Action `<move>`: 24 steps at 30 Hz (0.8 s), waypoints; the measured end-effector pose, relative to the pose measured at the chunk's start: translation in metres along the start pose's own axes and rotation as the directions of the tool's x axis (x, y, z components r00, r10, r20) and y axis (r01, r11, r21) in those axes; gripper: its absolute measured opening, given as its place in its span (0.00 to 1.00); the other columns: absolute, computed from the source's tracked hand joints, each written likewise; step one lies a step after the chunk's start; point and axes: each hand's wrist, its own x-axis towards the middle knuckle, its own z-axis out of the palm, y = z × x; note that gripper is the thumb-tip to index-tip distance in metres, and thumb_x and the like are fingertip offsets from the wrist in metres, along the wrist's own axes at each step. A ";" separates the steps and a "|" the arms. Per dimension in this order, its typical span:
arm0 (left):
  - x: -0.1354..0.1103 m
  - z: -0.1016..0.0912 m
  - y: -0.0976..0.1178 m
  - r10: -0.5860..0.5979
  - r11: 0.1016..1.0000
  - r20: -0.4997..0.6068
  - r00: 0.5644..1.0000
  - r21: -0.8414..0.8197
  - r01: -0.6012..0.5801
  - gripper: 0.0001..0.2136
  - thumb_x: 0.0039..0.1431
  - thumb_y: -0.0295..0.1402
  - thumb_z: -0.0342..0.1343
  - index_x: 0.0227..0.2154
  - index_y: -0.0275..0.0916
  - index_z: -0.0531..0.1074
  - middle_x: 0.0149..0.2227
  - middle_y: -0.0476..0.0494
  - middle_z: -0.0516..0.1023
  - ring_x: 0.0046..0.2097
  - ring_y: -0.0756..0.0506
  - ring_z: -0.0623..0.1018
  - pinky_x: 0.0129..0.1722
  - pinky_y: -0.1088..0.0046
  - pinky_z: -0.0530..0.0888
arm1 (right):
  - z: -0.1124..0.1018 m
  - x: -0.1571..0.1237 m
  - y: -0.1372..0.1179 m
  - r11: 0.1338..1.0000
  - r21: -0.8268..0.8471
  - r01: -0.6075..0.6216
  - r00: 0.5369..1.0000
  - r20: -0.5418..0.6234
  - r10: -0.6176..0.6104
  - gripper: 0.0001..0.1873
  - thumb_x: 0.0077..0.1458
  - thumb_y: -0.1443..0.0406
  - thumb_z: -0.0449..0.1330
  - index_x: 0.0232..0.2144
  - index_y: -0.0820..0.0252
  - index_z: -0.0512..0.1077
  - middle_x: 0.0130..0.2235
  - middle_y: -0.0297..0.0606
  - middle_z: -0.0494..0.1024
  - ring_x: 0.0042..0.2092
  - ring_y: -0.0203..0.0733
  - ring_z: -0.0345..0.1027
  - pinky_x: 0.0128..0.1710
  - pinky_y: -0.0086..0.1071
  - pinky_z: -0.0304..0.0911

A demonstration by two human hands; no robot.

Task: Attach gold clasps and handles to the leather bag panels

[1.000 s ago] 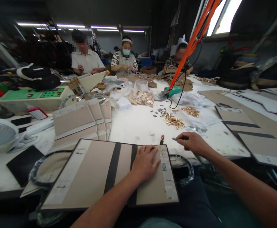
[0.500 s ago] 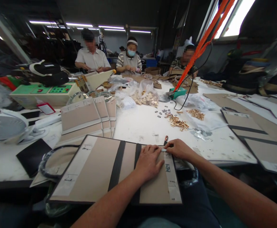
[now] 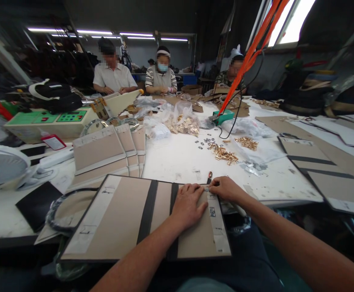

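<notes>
Left hand [image 3: 190,205] is spread flat, palm down, on the right section of a beige board bag panel [image 3: 120,219] with black edging, which lies open at the table's front edge. Right hand [image 3: 225,188] has its fingertips bunched at that panel's top right corner, right by a small metal plate [image 3: 207,189]; can't tell if it's actually gripping it. Another metal plate [image 3: 212,211] sits lower on the same white strip. Just past the corner there's a red-and-black tool [image 3: 210,177], then piles of gold hardware [image 3: 224,155] and silver plates [image 3: 254,168]. Off left, the beige machine [image 3: 49,121] has green control labels, lettering too tiny to read, same with the red-framed tag [image 3: 54,142]. Three co-workers sit across the table.
</notes>
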 end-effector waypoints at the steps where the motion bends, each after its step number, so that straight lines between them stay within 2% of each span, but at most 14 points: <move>1: 0.001 0.000 0.000 0.000 1.000 -0.005 1.000 -0.005 0.000 0.24 0.63 0.42 0.62 0.61 0.46 0.70 0.60 0.44 0.73 0.60 0.37 0.68 0.60 0.53 0.66 | -0.002 0.002 -0.001 1.000 0.011 -0.008 1.000 0.016 0.008 0.08 0.52 0.66 0.61 0.30 0.60 0.82 0.29 0.38 0.82 0.32 0.42 0.73 0.34 0.31 0.59; 6: 0.016 0.007 0.003 -0.037 0.999 -0.086 0.996 -0.042 0.033 0.16 0.63 0.39 0.64 0.54 0.51 0.77 0.50 0.47 0.77 0.54 0.40 0.72 0.53 0.57 0.67 | -0.007 0.004 -0.003 0.998 0.057 -0.020 0.998 0.053 0.017 0.09 0.52 0.65 0.61 0.29 0.61 0.82 0.22 0.35 0.78 0.27 0.40 0.70 0.31 0.30 0.59; 10: 0.031 0.014 0.005 -0.085 0.995 -0.143 0.986 -0.056 0.077 0.08 0.64 0.37 0.64 0.45 0.52 0.81 0.42 0.47 0.77 0.48 0.41 0.72 0.47 0.61 0.67 | -0.008 0.000 0.003 0.996 0.090 -0.020 0.998 0.067 0.014 0.10 0.54 0.64 0.61 0.32 0.60 0.83 0.25 0.35 0.80 0.29 0.40 0.71 0.31 0.30 0.60; 14: 0.036 0.018 0.003 -0.090 0.994 -0.153 0.984 -0.072 0.080 0.05 0.63 0.36 0.66 0.41 0.49 0.82 0.41 0.47 0.76 0.48 0.41 0.72 0.48 0.61 0.66 | -0.004 -0.006 0.015 0.996 0.078 0.046 0.999 -0.032 -0.044 0.10 0.55 0.64 0.62 0.38 0.59 0.83 0.36 0.38 0.85 0.38 0.43 0.75 0.40 0.32 0.63; 16: 0.036 0.019 0.002 -0.086 0.995 -0.150 0.985 -0.066 0.076 0.05 0.63 0.35 0.65 0.41 0.49 0.82 0.42 0.47 0.77 0.49 0.41 0.72 0.48 0.61 0.66 | -0.001 -0.008 0.018 0.997 0.055 0.062 0.994 -0.098 -0.057 0.09 0.56 0.65 0.62 0.37 0.58 0.82 0.38 0.39 0.85 0.40 0.44 0.76 0.42 0.32 0.63; 24: 0.036 0.020 0.003 -0.061 0.997 -0.158 0.986 -0.051 0.053 0.04 0.64 0.34 0.64 0.41 0.47 0.81 0.43 0.47 0.77 0.49 0.41 0.72 0.49 0.59 0.67 | 0.009 -0.012 0.019 0.993 -0.073 0.091 0.986 -0.132 -0.100 0.08 0.56 0.68 0.59 0.29 0.57 0.78 0.32 0.36 0.81 0.36 0.42 0.73 0.38 0.31 0.59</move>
